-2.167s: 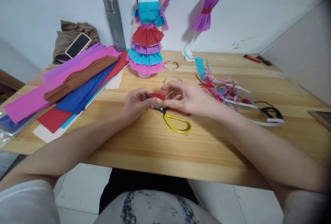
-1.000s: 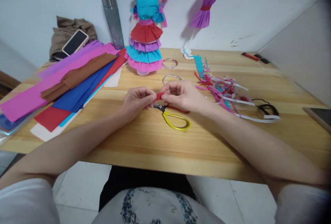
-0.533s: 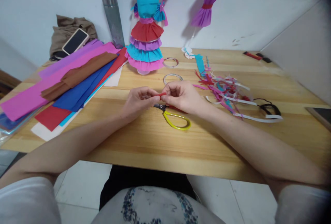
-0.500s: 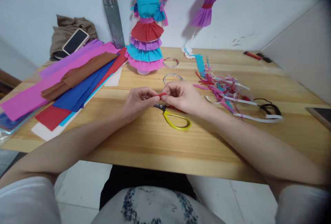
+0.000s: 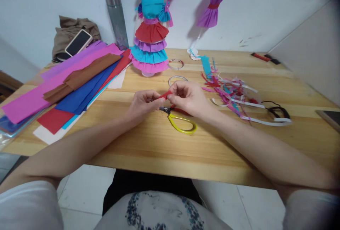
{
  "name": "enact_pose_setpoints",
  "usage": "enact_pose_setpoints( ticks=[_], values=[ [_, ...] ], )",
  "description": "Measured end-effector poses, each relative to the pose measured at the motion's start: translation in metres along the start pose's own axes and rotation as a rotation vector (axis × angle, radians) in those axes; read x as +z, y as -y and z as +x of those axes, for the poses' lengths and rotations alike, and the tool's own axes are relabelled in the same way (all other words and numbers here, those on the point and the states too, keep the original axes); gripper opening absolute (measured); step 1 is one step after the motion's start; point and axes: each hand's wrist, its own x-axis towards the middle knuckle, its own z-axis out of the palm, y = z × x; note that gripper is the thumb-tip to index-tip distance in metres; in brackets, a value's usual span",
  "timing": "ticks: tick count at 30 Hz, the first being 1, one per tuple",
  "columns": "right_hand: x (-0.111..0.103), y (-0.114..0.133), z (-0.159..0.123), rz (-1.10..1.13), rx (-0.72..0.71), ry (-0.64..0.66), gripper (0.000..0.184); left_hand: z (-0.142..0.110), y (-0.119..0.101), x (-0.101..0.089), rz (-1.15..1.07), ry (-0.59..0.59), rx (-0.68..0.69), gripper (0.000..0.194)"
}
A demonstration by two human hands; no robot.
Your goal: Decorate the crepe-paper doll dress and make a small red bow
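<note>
A small red strip of crepe paper (image 5: pixel 165 95) stretches between my two hands above the table. My left hand (image 5: pixel 145 104) pinches its left end between thumb and fingers. At the other end, my right hand (image 5: pixel 188 97) grips it the same way, with the fingertips of both hands close together. Just below them lie scissors (image 5: pixel 183 129) with a yellow handle; their other handle looks red and is partly hidden under my right hand. Two tape rolls, a nearer roll (image 5: pixel 177 78) and a farther roll (image 5: pixel 176 63), lie behind my hands.
Folded crepe paper sheets (image 5: pixel 87 72) cover the left side, beside a phone (image 5: pixel 79 42) and a flask (image 5: pixel 115 15). Dress forms in layered paper (image 5: pixel 151 31) stand at the back, with a purple dress (image 5: pixel 212 5) on a stand. Paper scraps (image 5: pixel 225 91) lie right.
More of the red paper shows between my fingers, and it now slants up toward my right hand. The fingertips have shifted slightly; the things on the table stay put.
</note>
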Motion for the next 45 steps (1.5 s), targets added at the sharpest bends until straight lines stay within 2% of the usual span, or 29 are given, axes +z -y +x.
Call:
enact_pose_setpoints(
  ticks=[5,16,29,38,40,45],
  values=[
    [0.002,-0.007,0.0,-0.039,-0.044,0.003,0.015,0.0,0.001,0.001,0.032,-0.02,0.016,0.033],
    [0.006,-0.009,-0.008,-0.322,-0.201,-0.085,0.021,0.0,-0.001,0.003,0.025,-0.052,-0.009,0.025],
    [0.005,-0.008,-0.008,-0.337,-0.223,-0.098,0.022,-0.001,0.001,0.004,0.061,-0.012,0.047,0.022],
    [0.004,-0.015,-0.008,-0.409,-0.321,-0.062,0.02,-0.002,0.001,0.007,0.064,-0.047,0.05,0.019],
    [0.005,-0.02,-0.007,-0.437,-0.38,-0.072,0.019,-0.002,0.001,0.007,0.068,-0.043,0.053,0.019],
    [0.007,-0.034,-0.003,-0.49,-0.65,-0.174,0.017,-0.002,0.0,0.005,0.074,-0.02,0.06,0.021]
  ],
)
